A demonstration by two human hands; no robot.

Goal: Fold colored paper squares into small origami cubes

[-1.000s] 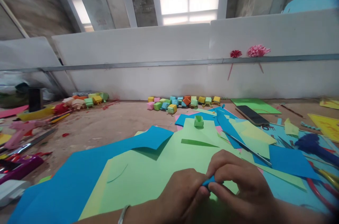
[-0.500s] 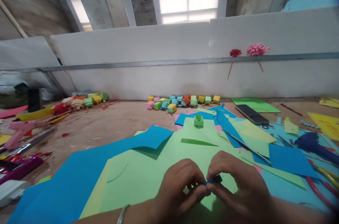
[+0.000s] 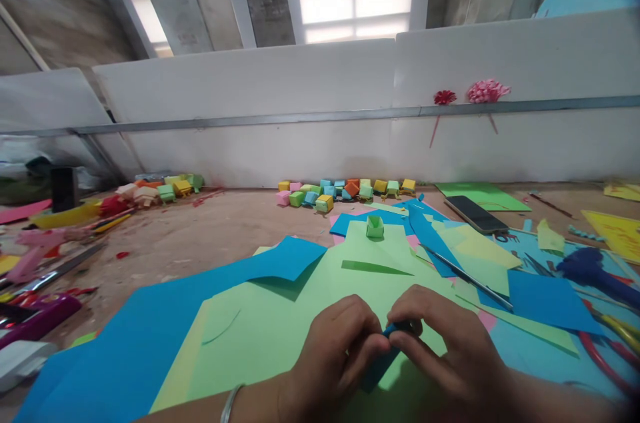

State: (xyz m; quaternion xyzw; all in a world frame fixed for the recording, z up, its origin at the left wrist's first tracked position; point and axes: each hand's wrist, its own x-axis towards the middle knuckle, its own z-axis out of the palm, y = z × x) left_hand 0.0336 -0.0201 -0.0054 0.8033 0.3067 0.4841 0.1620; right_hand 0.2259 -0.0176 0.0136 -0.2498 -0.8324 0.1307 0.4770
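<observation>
Between the fingertips of both hands is a small folded piece of dark blue paper (image 3: 381, 370), its lower part hanging below the fingers. My left hand (image 3: 345, 343), with a silver bracelet at the wrist, pinches its left edge. On the opposite side my right hand (image 3: 445, 336) grips the upper end between thumb and forefinger. Part of the paper is hidden behind the fingers. Light green sheets (image 3: 280, 336) lie under both hands, with a larger blue sheet (image 3: 135, 330) to the left. A small open green paper box (image 3: 375, 226) stands beyond the hands.
Several coloured paper cubes (image 3: 324, 203) line the back of the table. To the right lie a phone (image 3: 473, 213), a thin metal rod (image 3: 467, 278), a dark blue glue gun (image 3: 590, 273) and scissors (image 3: 607, 360). A pink glue gun (image 3: 35, 250) and a purple tool (image 3: 43, 316) are at left.
The blue paper has turned in my fingers, so its broad flat part now shows below them. Both hands have stayed in nearly the same place.
</observation>
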